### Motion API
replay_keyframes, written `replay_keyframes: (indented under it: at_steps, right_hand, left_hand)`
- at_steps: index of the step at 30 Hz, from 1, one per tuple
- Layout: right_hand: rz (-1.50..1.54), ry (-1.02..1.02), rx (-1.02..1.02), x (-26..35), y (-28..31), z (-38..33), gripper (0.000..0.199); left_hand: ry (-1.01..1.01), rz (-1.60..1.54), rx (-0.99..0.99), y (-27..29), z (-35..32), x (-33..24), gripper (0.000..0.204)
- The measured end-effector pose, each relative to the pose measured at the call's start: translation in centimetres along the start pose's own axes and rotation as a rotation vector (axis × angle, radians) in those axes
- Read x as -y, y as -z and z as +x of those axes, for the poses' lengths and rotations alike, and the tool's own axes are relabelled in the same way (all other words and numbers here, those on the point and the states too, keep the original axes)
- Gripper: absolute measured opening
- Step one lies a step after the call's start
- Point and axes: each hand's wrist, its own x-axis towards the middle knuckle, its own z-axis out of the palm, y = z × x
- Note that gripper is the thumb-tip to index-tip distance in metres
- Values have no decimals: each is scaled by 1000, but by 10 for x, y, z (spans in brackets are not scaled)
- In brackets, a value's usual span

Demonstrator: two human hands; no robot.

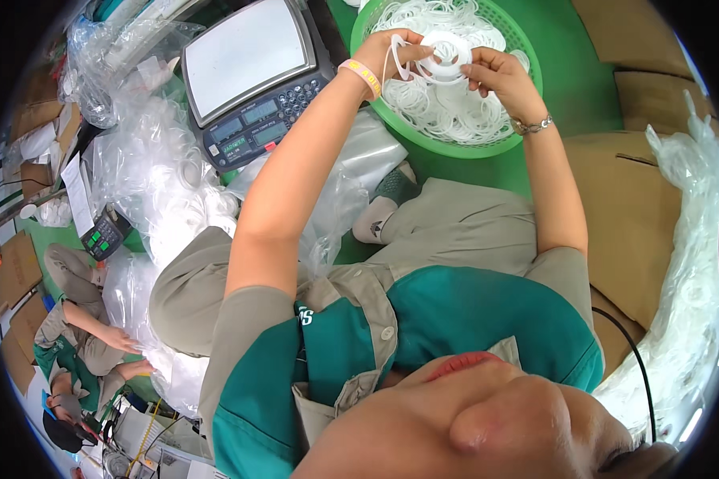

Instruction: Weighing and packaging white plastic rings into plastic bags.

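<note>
Over a green basket (527, 112), both my hands grip a flat white ring (449, 75) with a round hole in its middle. My left hand (402, 53), a pale band on its wrist, pinches the ring's left side. A thinner white loop (396, 56) hangs at the fingers of that hand. On the ring's right edge, the thumb and fingers of my right hand (499, 77) are closed. Many thin white rings (463, 120) lie heaped in the basket below.
A weighing scale (248, 56) with a white pan stands left of the basket. Clear plastic bags (160, 160) pile up at the left, near another person (80, 335) at work. Cardboard (615, 207) and a long plastic-wrapped bundle (687, 263) lie to the right.
</note>
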Motion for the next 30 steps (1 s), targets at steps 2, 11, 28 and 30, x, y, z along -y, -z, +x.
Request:
replay_keyframes:
  at_steps: [2, 11, 28, 30]
  right_hand:
    - [-22, 2, 16, 1, -5, 0, 14]
    - [71, -52, -226, -18, 23, 6, 15]
    - [-8, -138, 295, -47, -39, 3, 19]
    - [30, -168, 310, -50, -43, 3, 20]
  left_hand:
    - [41, 124, -39, -3, 2, 2, 16]
    - [43, -79, -230, 0, 7, 12, 18]
    - [45, 37, 198, 10, -27, 53, 34]
    - [119, -39, 163, 16, -34, 54, 29]
